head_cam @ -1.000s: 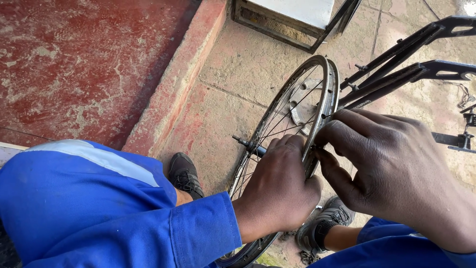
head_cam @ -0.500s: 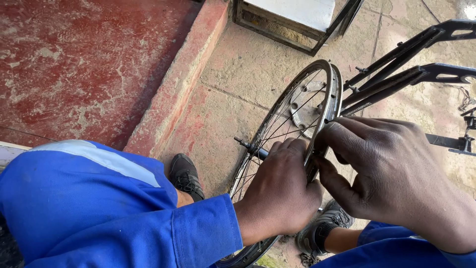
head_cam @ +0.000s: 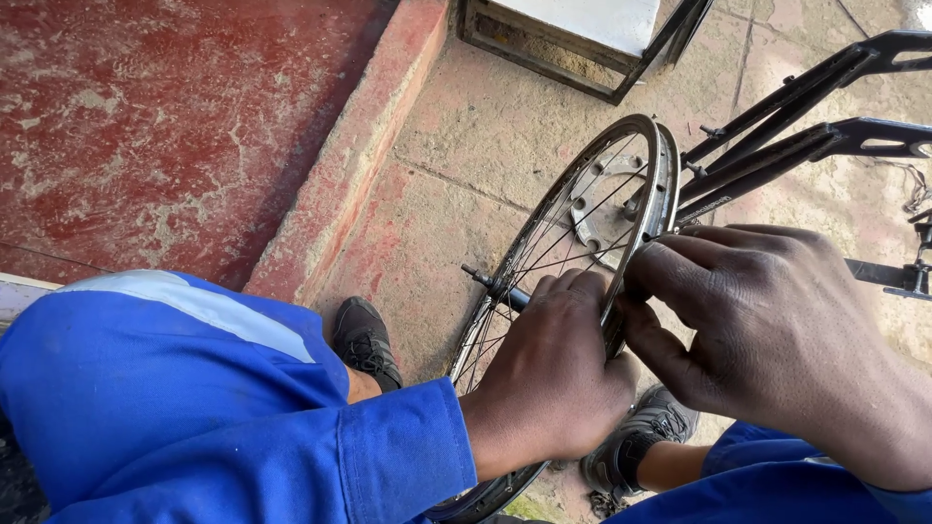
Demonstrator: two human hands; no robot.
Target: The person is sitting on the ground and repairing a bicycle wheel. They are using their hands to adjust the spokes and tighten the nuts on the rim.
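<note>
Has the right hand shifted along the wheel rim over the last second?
No real shift: the right hand stays pinched on the wheel rim just below the black frame bars, as before.

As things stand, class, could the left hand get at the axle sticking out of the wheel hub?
Probably yes. The left hand already rests on the wheel rim, close by the axle, and only thin spokes lie near it; nothing blocks that side.

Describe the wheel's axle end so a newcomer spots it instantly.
Start at the bare metal bicycle wheel standing upright on the paved ground at centre frame. Follow the spokes inward to the hub, just left of the left hand. The axle end is the short dark stub pointing left, the only part jutting sideways.
</note>
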